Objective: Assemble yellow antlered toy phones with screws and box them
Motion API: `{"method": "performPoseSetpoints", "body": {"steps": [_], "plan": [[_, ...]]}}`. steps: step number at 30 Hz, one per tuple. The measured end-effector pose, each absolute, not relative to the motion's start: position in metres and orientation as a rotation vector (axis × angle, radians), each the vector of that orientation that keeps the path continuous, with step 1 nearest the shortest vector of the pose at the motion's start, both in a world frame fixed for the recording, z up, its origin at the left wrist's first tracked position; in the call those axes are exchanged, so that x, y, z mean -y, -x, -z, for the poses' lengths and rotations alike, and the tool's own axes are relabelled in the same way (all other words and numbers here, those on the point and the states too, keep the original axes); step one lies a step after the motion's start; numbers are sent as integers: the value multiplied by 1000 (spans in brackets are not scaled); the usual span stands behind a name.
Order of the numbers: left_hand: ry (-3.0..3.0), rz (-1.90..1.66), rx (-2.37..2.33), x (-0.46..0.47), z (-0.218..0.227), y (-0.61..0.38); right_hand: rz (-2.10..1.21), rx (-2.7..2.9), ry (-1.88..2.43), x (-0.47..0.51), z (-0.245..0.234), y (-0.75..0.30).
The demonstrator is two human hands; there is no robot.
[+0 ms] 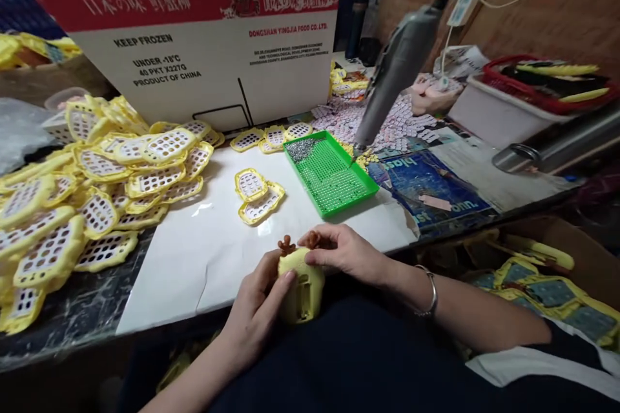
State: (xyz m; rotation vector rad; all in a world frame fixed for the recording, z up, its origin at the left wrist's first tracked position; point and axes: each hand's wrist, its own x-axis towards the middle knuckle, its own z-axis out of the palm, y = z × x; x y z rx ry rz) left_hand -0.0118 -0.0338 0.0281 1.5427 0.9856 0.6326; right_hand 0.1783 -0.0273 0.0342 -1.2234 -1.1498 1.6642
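Near the table's front edge, my left hand (pixel 259 293) grips a yellow plastic toy shell (pixel 306 281) by its left side, thumb lying across its face. My right hand (pixel 339 248) pinches the upper right of the same shell, close to one of its two brown antler-like pieces (pixel 286 245). A recessed slot shows in the face turned towards me; its other side is hidden. Beyond my hands, two yellow shell halves with white perforated panels (pixel 261 203) lie overlapping on the white sheet (pixel 223 251).
A green perforated tray (pixel 334 177) holds small metal screws. Above it hangs a grey electric screwdriver (pixel 397 71), bit downwards. Yellow shells (pixel 97 187) are heaped at left; small pale pieces (pixel 382 119) lie behind the tray. A white carton (pixel 194 45) stands at the back. A metal tube (pixel 547 142) juts in from the right.
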Motion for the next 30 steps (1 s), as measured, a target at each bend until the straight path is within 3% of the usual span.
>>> {"method": "performPoseSetpoints", "body": {"steps": [12, 18, 30], "plan": [[-1652, -719, -1132, 36, -30, 2, -1511, 1095, 1196, 46, -18, -168], [-1506, -699, -1106, 31, -23, 6, -1701, 988, 1181, 41, -13, -168], [-1511, -791, -975, 40, -27, 21, -1128, 1701, 1164, 44, -24, -168]]}}
